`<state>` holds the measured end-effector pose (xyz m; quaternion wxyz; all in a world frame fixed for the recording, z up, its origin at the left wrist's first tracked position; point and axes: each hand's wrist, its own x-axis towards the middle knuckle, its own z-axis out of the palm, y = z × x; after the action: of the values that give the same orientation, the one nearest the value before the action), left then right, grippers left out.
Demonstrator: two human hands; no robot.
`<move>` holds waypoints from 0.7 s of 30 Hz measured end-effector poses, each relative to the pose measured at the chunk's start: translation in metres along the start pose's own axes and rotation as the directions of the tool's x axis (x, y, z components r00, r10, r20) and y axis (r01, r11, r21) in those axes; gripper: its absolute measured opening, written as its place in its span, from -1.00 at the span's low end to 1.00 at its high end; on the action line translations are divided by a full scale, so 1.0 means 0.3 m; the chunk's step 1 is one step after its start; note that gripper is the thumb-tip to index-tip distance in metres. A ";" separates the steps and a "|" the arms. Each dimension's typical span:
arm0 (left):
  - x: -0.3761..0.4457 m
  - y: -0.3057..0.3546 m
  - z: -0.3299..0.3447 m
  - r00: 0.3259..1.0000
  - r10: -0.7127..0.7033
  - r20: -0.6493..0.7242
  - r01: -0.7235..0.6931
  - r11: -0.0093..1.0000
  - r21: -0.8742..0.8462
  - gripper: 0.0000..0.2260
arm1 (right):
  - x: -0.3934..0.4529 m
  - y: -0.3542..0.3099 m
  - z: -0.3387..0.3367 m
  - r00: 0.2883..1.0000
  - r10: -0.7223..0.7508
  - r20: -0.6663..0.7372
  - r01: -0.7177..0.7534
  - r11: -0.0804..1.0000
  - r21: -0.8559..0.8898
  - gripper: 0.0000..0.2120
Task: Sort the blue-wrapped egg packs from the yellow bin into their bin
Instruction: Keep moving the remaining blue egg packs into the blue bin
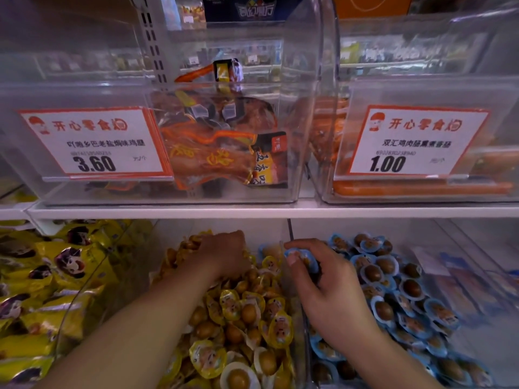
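Two bare forearms reach forward into clear plastic bins on a shop shelf. The left hand [224, 255] is plunged, knuckles up, into the far end of the yellow bin [84, 313], a clear tub heaped with yellow-wrapped egg packs [241, 313]; its fingers are buried among the wrappers, so whether they grip anything cannot be told. Just to the right of that hand, across the clear wall between the two tubs, the right hand [323, 279] holds one blue-wrapped egg pack [302, 259], pinched between the thumb on the near side and the curled fingers over the top. This hand and its pack sit at the left edge of the blue bin [477, 276], right beside the dividing wall. To the right of and below the right hand lies a heap of blue egg packs [393, 287], each showing a brown egg inside. Far to the left of the left hand sits a pile of yellow snack bags [42, 276] printed with a cartoon face. Above both hands runs a white shelf edge [252, 211]. Above the left hand stands a clear bin of orange-brown meat packs [219, 153], with a price card [92, 141] reading 3.60 on its front. Above the right hand, further right, a second price card [415, 141] reads 1.00, on a bin of orange sausages [421, 188].
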<state>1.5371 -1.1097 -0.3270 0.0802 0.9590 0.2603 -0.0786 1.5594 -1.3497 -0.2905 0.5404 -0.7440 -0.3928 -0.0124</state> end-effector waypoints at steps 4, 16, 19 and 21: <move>0.042 0.053 0.049 0.997 -0.041 -0.064 0.041 0.999 -0.009 -0.57 | -0.008 -0.001 -0.005 1.000 0.006 0.003 -0.006 1.000 -0.009 -0.89; 0.031 0.045 0.068 0.960 0.201 -0.193 -0.238 0.953 -0.188 -0.86 | 0.000 -0.003 -0.001 1.000 0.003 -0.029 -0.003 1.000 0.012 -0.85; 0.028 0.067 0.090 0.932 0.189 -0.309 -0.292 0.898 -0.329 -0.87 | 0.000 -0.006 0.002 0.999 -0.008 -0.041 0.008 1.000 0.004 -0.80; 0.026 0.085 0.100 0.916 0.201 -0.346 -0.339 0.851 -0.402 -0.88 | 0.000 -0.009 0.004 0.999 -0.018 -0.044 0.018 1.000 -0.002 -0.78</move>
<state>1.5535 -1.1334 -0.3548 0.2730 0.9414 0.1414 0.1385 1.5574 -1.3484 -0.2889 0.5482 -0.7405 -0.3873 -0.0340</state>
